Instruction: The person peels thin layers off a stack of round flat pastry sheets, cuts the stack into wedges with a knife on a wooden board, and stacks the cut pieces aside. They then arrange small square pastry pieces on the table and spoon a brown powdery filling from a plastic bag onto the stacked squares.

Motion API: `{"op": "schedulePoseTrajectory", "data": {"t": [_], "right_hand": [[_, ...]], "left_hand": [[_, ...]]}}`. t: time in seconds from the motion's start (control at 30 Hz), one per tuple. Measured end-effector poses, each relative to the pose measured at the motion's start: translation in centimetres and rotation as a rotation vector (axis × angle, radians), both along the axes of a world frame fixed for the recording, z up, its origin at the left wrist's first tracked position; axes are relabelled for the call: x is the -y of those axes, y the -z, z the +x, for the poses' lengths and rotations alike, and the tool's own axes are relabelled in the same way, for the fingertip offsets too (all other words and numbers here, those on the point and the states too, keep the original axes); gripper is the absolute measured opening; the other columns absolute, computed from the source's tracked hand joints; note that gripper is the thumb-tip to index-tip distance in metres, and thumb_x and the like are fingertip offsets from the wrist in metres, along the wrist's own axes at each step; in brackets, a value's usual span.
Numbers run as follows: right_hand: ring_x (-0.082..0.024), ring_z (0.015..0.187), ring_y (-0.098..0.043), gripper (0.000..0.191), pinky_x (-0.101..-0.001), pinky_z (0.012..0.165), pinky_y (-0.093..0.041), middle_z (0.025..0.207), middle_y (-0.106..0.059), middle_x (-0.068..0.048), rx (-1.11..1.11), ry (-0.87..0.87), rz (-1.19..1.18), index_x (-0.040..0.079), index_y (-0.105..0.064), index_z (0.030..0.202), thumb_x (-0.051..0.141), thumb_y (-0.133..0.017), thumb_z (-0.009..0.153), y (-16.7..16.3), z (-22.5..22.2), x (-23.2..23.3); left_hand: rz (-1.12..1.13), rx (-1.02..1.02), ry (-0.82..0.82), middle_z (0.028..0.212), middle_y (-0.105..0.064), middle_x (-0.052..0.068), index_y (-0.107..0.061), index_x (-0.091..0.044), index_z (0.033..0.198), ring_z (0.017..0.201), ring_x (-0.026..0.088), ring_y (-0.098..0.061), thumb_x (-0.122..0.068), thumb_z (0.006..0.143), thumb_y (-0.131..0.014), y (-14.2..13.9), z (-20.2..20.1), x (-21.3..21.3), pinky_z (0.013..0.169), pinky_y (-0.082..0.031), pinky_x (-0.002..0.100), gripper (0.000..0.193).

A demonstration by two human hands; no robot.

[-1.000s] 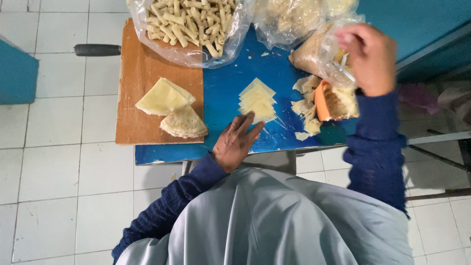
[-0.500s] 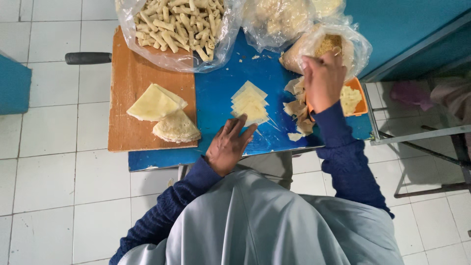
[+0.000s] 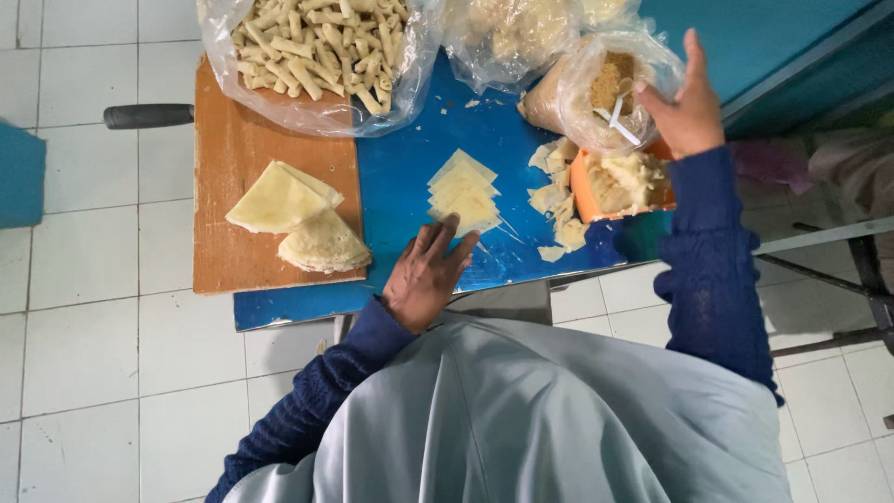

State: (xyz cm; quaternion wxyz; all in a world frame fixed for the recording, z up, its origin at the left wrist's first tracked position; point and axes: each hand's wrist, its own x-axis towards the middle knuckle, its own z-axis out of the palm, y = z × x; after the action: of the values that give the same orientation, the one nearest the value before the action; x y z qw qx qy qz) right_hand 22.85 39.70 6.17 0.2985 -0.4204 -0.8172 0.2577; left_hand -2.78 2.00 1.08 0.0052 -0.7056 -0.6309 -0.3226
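My left hand lies flat on the blue table. Its fingertips touch the near corner of a stack of pale square pastry sheets. My right hand is raised at the right side of a clear bag of brown filling. One finger points up, and the others pinch a white spoon that reaches into the bag's mouth. Just below that hand, an orange bowl holds pale scraps.
A wooden board on the table's left carries two folded round wrappers. A large clear bag of rolled sticks and another bag sit at the far edge. Pastry offcuts lie by the bowl. A dark handle juts left. The floor is white tile.
My right hand has come out of the filling bag, drawn back to the right and lifted a finger. My left hand stays by the pastry stack.
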Motion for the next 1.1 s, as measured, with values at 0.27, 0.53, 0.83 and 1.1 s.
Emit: {"op": "schedulePoseTrajectory", "data": {"t": [0.27,0.53,0.83,1.1], "right_hand": [[-0.034,0.154,-0.035,0.089,-0.0369,0.125,-0.033,0.172,-0.022,-0.024,-0.045,0.110,-0.335,-0.001,-0.014,0.166,0.027,-0.074,0.106,0.5,-0.2,-3.7],[-0.029,0.137,-0.057,0.076,-0.0349,0.111,-0.049,0.157,-0.052,-0.021,-0.272,-0.035,-0.162,0.006,-0.026,0.163,0.023,-0.073,0.106,-0.2,0.6,-0.9],[-0.031,0.084,-0.072,0.015,-0.0443,0.075,-0.055,0.094,-0.073,-0.013,0.305,0.129,0.451,0.011,-0.069,0.104,0.021,-0.080,0.104,-2.5,-3.2,8.9],[-0.034,0.080,-0.073,0.019,-0.0467,0.073,-0.055,0.085,-0.075,-0.013,0.410,0.195,0.384,0.010,-0.071,0.110,0.022,-0.079,0.097,-1.9,-3.0,7.2]], "left_hand": [[0.017,0.018,0.010,0.141,-0.054,0.018,-0.063,-0.011,0.136,0.125,0.035,-0.054,-0.020,0.097,-0.066,-0.2,-0.1,0.1,0.099,-0.051,0.045,0.040],[-0.010,0.030,0.005,0.142,-0.054,0.018,-0.063,-0.011,0.137,0.127,0.035,-0.054,-0.020,0.098,-0.066,-0.3,-0.1,0.1,0.099,-0.050,0.047,0.040],[0.014,0.030,0.007,0.142,-0.053,0.018,-0.062,-0.011,0.137,0.127,0.035,-0.053,-0.020,0.098,-0.066,-0.1,-0.2,0.2,0.099,-0.050,0.046,0.040],[0.012,0.048,0.012,0.142,-0.053,0.018,-0.064,-0.011,0.135,0.128,0.035,-0.053,-0.020,0.097,-0.067,-0.2,-0.1,0.2,0.099,-0.050,0.046,0.039]]}}
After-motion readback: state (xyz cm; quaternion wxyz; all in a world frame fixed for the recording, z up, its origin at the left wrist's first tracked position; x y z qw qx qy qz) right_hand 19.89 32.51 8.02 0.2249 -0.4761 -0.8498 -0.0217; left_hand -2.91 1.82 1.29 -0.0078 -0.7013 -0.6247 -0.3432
